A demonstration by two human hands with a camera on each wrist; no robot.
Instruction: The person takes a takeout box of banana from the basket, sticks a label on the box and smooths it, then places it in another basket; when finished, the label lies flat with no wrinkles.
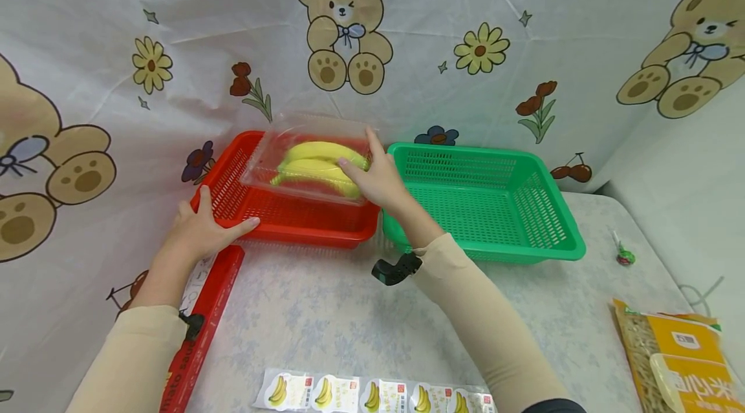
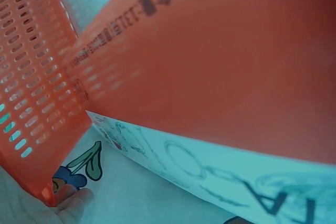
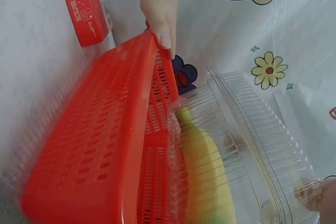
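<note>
A clear plastic clamshell box (image 1: 260, 166) with yellow bananas (image 1: 320, 153) inside is tilted over the red basket (image 1: 308, 232). My right hand (image 1: 381, 181) holds this box by its right end, the thumb on top of it. At the basket's front left corner, my left hand (image 1: 196, 230) grips the rim, with the thumb along the front edge. The right wrist view shows the clamshell box (image 3: 262, 145) partly within the basket's opening, one banana (image 3: 205, 171) visible through the plastic. Seen from the left wrist, fingers (image 2: 73, 208) curl round the basket corner (image 2: 31, 166).
A green basket (image 1: 567, 232) stands right of the red one. Beside my left forearm lies a red tomato sauce box (image 1: 218, 290). Banana stickers (image 1: 372, 393) lie at the front, a lollipop (image 1: 625, 256) and a yellow food bag (image 1: 681, 361) at the right. A bear-print cloth (image 1: 431, 6) hangs behind.
</note>
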